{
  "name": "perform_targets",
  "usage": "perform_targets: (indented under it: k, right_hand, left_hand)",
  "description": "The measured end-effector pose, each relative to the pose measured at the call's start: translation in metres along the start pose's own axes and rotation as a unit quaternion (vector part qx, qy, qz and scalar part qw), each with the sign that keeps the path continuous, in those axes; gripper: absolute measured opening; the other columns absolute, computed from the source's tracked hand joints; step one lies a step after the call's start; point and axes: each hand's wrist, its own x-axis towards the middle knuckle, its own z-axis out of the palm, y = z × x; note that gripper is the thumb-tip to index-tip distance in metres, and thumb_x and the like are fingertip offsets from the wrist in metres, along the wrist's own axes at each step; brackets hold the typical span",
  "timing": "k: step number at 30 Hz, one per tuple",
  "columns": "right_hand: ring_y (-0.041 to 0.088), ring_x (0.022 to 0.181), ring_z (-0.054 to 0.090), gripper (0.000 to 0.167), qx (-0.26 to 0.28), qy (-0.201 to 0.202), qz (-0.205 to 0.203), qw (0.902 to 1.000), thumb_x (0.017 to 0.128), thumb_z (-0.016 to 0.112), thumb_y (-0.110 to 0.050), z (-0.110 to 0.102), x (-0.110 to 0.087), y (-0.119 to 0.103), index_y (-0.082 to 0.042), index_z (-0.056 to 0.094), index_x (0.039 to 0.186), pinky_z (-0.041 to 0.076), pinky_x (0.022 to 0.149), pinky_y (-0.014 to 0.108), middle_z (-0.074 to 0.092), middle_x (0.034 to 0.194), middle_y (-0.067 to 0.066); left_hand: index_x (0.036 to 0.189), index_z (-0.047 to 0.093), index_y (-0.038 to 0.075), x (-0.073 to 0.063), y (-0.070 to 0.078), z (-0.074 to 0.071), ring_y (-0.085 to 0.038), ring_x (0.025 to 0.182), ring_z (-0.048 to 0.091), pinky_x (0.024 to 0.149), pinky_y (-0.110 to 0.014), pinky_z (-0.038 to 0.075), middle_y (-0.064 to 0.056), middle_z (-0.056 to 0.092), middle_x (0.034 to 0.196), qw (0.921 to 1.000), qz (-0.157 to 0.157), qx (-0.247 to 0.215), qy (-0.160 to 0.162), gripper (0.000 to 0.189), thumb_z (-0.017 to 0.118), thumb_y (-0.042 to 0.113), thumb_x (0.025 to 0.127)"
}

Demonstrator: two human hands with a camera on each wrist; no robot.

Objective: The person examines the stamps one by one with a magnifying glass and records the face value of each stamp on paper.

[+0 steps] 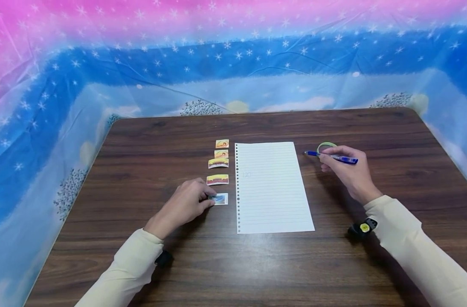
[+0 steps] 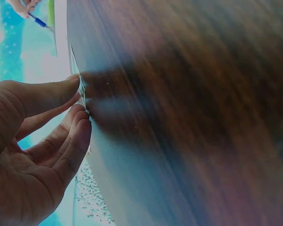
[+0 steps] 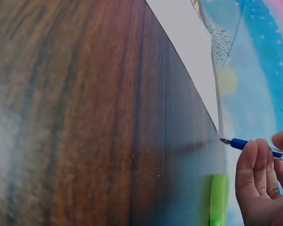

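At the left of the paper, my left hand [image 1: 188,199] has its thumb and fingertips on the left end of a blue postage stamp [image 1: 221,199], pinching it at the table surface. Those fingers partly hide the stamp. Past the right edge of the lined sheet [image 1: 273,192], my right hand [image 1: 350,172] grips a blue pen [image 1: 348,160] whose tip points left. The right wrist view shows the pen's blue grip [image 3: 239,143] between thumb and fingers, its tip bare. Faint handwriting reading "120" [image 1: 247,175] is at the sheet's left side.
Two yellow-and-red stamps, one lower [image 1: 217,179] and one upper [image 1: 218,163], lie above the blue one. Farther up are two small orange stamps [image 1: 222,144] [image 1: 221,154]. A green ring-shaped roll [image 1: 326,144] stands behind the right hand. Patterned cloth [image 1: 233,55] surrounds the wooden table [image 1: 160,140].
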Motion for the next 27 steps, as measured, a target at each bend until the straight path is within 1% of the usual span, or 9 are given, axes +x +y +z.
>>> perform_targets:
  k: [2, 4, 6, 8, 13, 17, 22, 25, 27]
  right_hand:
    - [0.015, 0.076, 0.073, 0.036, 0.007, 0.002, 0.004, 1.0000, 0.093, 0.075, -0.010, 0.000, 0.000, 0.001, 0.016, 0.063, 0.116, 0.059, 0.075, 0.026, 0.068, 0.108, 0.014]
    - [0.015, 0.076, 0.073, 0.036, 0.012, 0.003, 0.008, 0.9999, 0.093, 0.074, -0.010, -0.001, -0.001, 0.001, 0.017, 0.062, 0.115, 0.059, 0.076, 0.026, 0.068, 0.106, 0.015]
    - [0.015, 0.076, 0.074, 0.036, 0.014, 0.003, 0.011, 0.9998, 0.093, 0.075, -0.010, -0.002, -0.003, 0.001, 0.016, 0.062, 0.114, 0.059, 0.075, 0.026, 0.070, 0.102, 0.011]
    - [0.015, 0.076, 0.074, 0.035, 0.003, 0.007, 0.013, 0.9999, 0.093, 0.076, -0.013, -0.003, -0.004, 0.001, 0.013, 0.064, 0.113, 0.059, 0.075, 0.025, 0.071, 0.098, 0.006]
    - [0.016, 0.073, 0.074, 0.039, -0.007, 0.022, 0.011, 0.9997, 0.091, 0.078, -0.016, -0.006, -0.007, 0.001, 0.013, 0.068, 0.115, 0.059, 0.074, 0.024, 0.073, 0.096, 0.001]
    - [0.016, 0.071, 0.073, 0.042, 0.017, 0.031, 0.016, 0.9992, 0.089, 0.079, -0.013, -0.008, -0.009, 0.002, 0.016, 0.067, 0.117, 0.060, 0.073, 0.026, 0.077, 0.093, 0.003]
    - [0.019, 0.073, 0.075, 0.037, 0.067, 0.035, 0.012, 0.9971, 0.088, 0.079, -0.007, -0.009, -0.011, 0.003, 0.018, 0.066, 0.113, 0.060, 0.073, 0.030, 0.076, 0.092, 0.009]
    - [0.021, 0.073, 0.075, 0.038, 0.075, 0.037, 0.010, 0.9964, 0.087, 0.080, -0.005, -0.010, -0.012, 0.004, 0.019, 0.065, 0.113, 0.060, 0.073, 0.032, 0.075, 0.092, 0.009]
    - [0.021, 0.073, 0.075, 0.039, 0.068, 0.043, 0.013, 0.9967, 0.087, 0.080, -0.006, -0.012, -0.013, 0.004, 0.019, 0.066, 0.113, 0.060, 0.072, 0.031, 0.074, 0.093, 0.008]
  left_hand:
    - [0.101, 0.081, 0.005, 0.000, 0.000, 0.001, -0.016, 0.084, 0.068, 0.075, -0.037, 0.055, -0.006, 0.070, 0.098, 1.0000, -0.003, -0.001, 0.000, 0.014, 0.080, 0.009, 0.088]
    - [0.101, 0.081, 0.006, 0.000, 0.000, 0.001, -0.017, 0.084, 0.068, 0.075, -0.037, 0.055, -0.006, 0.070, 0.098, 1.0000, -0.004, -0.001, 0.002, 0.014, 0.080, 0.009, 0.088]
    - [0.101, 0.081, 0.006, 0.000, 0.000, 0.001, -0.017, 0.085, 0.068, 0.075, -0.037, 0.055, -0.006, 0.071, 0.098, 1.0000, -0.004, 0.001, 0.004, 0.013, 0.080, 0.009, 0.087]
    - [0.100, 0.081, 0.006, 0.000, 0.000, 0.001, -0.017, 0.085, 0.068, 0.074, -0.037, 0.056, -0.006, 0.071, 0.098, 1.0000, -0.002, 0.002, 0.006, 0.013, 0.080, 0.009, 0.087]
    - [0.100, 0.081, 0.006, 0.000, 0.000, 0.001, -0.018, 0.085, 0.068, 0.074, -0.037, 0.056, -0.006, 0.070, 0.096, 1.0000, 0.001, 0.004, 0.006, 0.013, 0.080, 0.007, 0.087]
    - [0.100, 0.081, 0.006, 0.000, 0.000, 0.000, -0.018, 0.085, 0.068, 0.075, -0.037, 0.056, -0.006, 0.070, 0.096, 1.0000, 0.000, 0.005, 0.005, 0.013, 0.080, 0.008, 0.087]
    - [0.100, 0.081, 0.006, 0.000, 0.001, 0.000, -0.018, 0.086, 0.068, 0.075, -0.037, 0.056, -0.005, 0.070, 0.097, 1.0000, -0.001, 0.006, 0.004, 0.013, 0.080, 0.008, 0.087]
    - [0.100, 0.081, 0.006, 0.000, 0.001, 0.000, -0.018, 0.085, 0.068, 0.075, -0.037, 0.056, -0.005, 0.070, 0.095, 1.0000, 0.000, 0.007, 0.004, 0.013, 0.080, 0.008, 0.087]
    - [0.099, 0.081, 0.006, 0.000, 0.001, 0.000, -0.018, 0.084, 0.068, 0.074, -0.037, 0.056, -0.005, 0.070, 0.095, 1.0000, 0.003, 0.008, 0.004, 0.012, 0.080, 0.007, 0.087]
